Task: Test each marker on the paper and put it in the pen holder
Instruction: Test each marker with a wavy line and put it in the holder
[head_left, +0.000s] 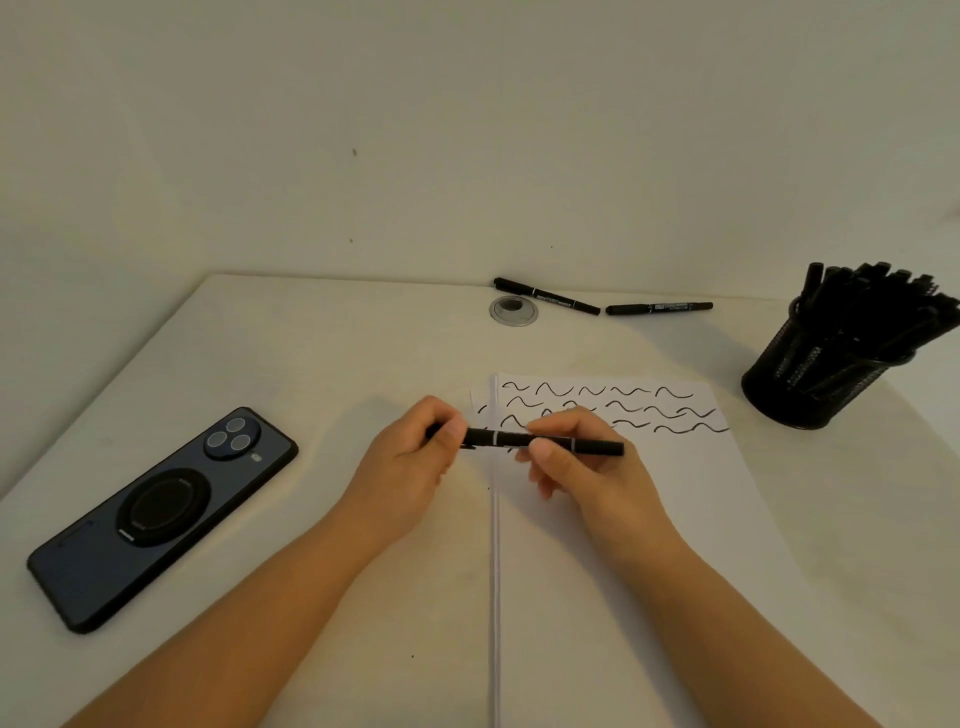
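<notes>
A black marker (498, 439) lies level between my two hands, just above the left edge of the white paper (649, 519). My left hand (415, 457) grips its left end, and my right hand (576, 462) pinches its barrel right of the middle. Several wavy black test strokes (613, 408) cover the top of the paper. Two more black markers (548, 296) (658, 307) lie at the far edge of the table. The black mesh pen holder (810, 384) stands at the right, packed with several black markers.
A dark phone (161, 514) with a ring mount lies face down on the left of the white table. A round metal cable grommet (513, 310) sits near the far edge. A pale wall rises behind the table.
</notes>
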